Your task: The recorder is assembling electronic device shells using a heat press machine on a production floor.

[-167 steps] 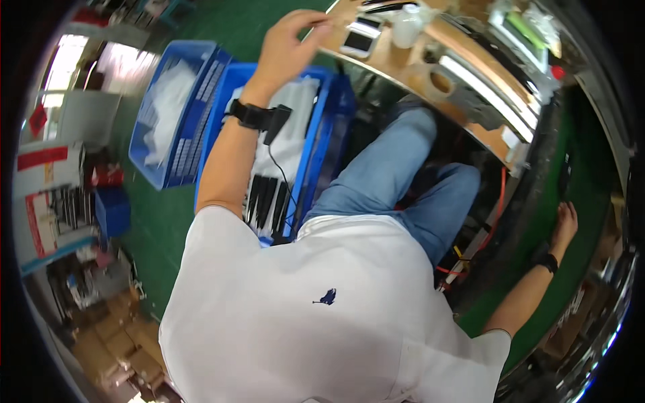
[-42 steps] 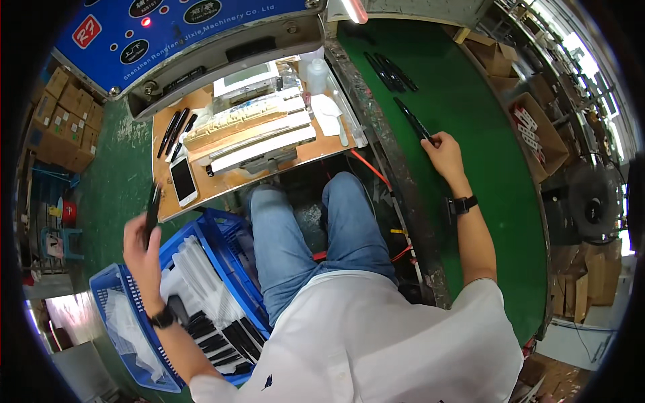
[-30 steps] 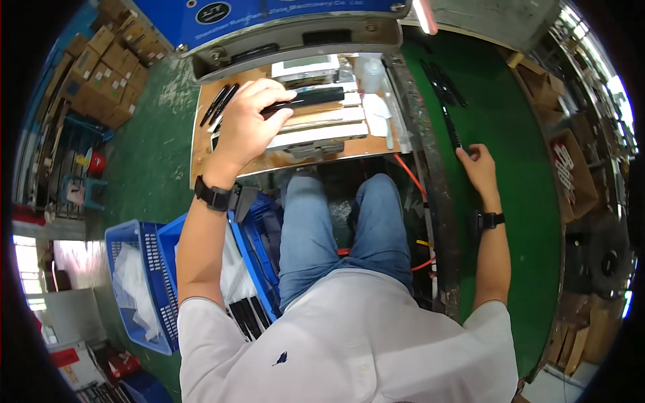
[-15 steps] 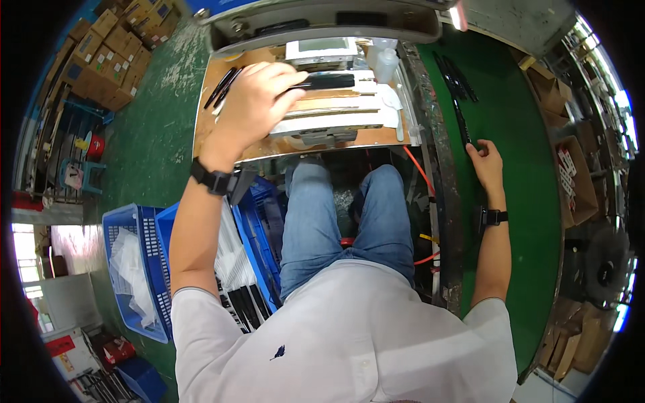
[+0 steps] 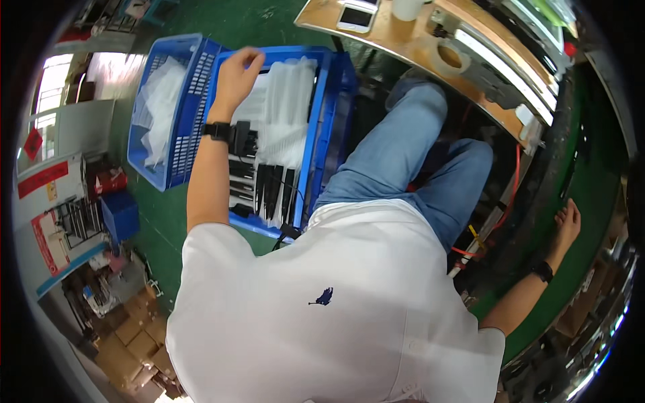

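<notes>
My left hand [image 5: 236, 79] is over the far left part of a blue crate [image 5: 324, 101], its fingers loosely curved and apart from the thumb, with nothing seen in it. Inside that crate lie clear plastic sleeves [image 5: 285, 114] and several long black strips [image 5: 270, 191]. Far to the right, my right hand [image 5: 569, 223] rests at the green belt [image 5: 531, 329], fingers slightly spread. Just beyond its fingertips is the near end of a dark, narrow strip [image 5: 572, 171]; no grip on it shows.
A second blue crate [image 5: 138, 138] with crumpled clear plastic stands at the left. The wooden workbench [image 5: 322, 15] at the top carries a phone [image 5: 356, 18], a tape roll [image 5: 450, 57] and a long metal fixture. A red hose [image 5: 516, 171] hangs by the bench's right end.
My view has swung left. My left hand has gone from above the workbench to the blue crate. My right hand, earlier at the strip's end, now sits slightly apart from it.
</notes>
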Demonstrator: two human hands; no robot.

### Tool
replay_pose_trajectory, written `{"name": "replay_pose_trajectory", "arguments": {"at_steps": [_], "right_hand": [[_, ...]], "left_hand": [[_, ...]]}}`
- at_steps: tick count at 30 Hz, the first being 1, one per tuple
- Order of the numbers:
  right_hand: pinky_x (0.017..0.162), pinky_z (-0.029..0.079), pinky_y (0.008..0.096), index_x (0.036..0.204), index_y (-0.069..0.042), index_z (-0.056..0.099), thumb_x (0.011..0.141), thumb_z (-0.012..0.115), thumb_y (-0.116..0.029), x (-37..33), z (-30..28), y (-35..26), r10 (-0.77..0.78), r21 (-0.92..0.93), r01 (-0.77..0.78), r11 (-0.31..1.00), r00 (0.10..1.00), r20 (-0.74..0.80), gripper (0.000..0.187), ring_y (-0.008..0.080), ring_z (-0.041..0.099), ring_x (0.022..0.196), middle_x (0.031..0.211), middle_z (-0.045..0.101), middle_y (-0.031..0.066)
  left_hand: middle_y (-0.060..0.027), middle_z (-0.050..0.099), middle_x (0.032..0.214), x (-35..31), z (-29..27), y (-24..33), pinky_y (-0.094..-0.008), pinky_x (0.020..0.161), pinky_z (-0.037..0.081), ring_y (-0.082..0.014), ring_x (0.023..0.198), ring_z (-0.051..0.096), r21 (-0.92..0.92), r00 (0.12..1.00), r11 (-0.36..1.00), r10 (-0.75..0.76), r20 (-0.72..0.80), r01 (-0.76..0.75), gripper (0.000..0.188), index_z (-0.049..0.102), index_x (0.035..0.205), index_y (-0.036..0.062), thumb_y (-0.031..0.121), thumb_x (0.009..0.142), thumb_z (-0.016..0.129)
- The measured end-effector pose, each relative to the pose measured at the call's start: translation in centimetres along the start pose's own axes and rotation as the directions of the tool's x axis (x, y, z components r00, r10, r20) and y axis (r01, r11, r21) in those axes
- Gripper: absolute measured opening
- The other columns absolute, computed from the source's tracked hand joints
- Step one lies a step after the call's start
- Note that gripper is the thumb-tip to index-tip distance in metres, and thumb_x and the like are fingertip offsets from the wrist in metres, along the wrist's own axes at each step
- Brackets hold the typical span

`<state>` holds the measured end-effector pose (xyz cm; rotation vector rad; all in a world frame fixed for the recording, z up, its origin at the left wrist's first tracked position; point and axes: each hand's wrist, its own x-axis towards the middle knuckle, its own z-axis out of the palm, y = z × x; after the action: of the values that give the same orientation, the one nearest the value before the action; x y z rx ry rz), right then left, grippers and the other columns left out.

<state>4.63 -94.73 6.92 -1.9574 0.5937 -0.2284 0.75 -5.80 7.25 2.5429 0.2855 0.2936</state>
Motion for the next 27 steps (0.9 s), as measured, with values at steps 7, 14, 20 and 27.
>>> {"name": "replay_pose_trajectory", "arguments": {"at_steps": [7,14,20,27], "right_hand": [[0.066,0.047,0.0225,0.119,-0.001,0.069,0.099,0.081,-0.034,0.0,0.4,-0.9,0.042,0.021,-0.043,0.999,0.999,0.01,0.041,0.0067,0.058,0.076,0.089,0.061,0.0002],[0.07,0.05,0.0231,0.12,-0.002,0.069,0.1,0.08,-0.032,0.7,0.1,-1.4,0.09,0.047,-0.091,0.995,0.995,0.036,0.038,0.0088,0.063,0.08,0.094,0.067,0.0021],[0.077,0.054,0.0252,0.133,-0.002,0.072,0.101,0.078,-0.031,-1.3,2.4,-6.7,-0.127,-0.184,0.104,0.977,0.985,-0.116,0.044,0.0113,0.068,0.09,0.112,0.074,0.0065],[0.069,0.047,0.0199,0.134,-0.003,0.07,0.105,0.071,-0.014,-7.1,12.9,-20.7,-0.449,0.01,0.467,0.884,0.843,0.297,0.031,0.0049,0.061,0.082,0.101,0.068,-0.0005]], "left_hand": [[-0.018,0.075,0.113,-13.3,-0.4,-16.0,-0.0479,0.095,0.056,-0.0405,0.11,0.069,0.453,0.946,0.88,-0.255,0.2,0.141,0.025,0.076,0.108,0.0042,0.008,0.085,0.067],[-0.0161,0.071,0.103,-17.2,-1.2,-17.8,-0.0502,0.091,0.054,-0.0404,0.107,0.067,0.466,0.962,0.878,-0.211,0.172,0.109,0.016,0.069,0.101,0.0038,0.003,0.085,0.066],[-0.0324,0.068,0.095,-17.2,-3.4,-15.4,-0.0602,0.082,0.05,-0.0552,0.093,0.064,0.344,0.977,0.917,-0.213,-0.006,0.202,0.023,0.055,0.114,0.0015,0.014,0.096,0.059],[-0.0014,0.057,0.079,-9.6,-2.0,-6.9,-0.0275,0.067,0.041,-0.0108,0.072,0.051,-0.323,0.95,0.907,-0.306,-0.063,0.271,0.022,0.061,0.12,0.0021,0.021,0.111,0.054]]}}
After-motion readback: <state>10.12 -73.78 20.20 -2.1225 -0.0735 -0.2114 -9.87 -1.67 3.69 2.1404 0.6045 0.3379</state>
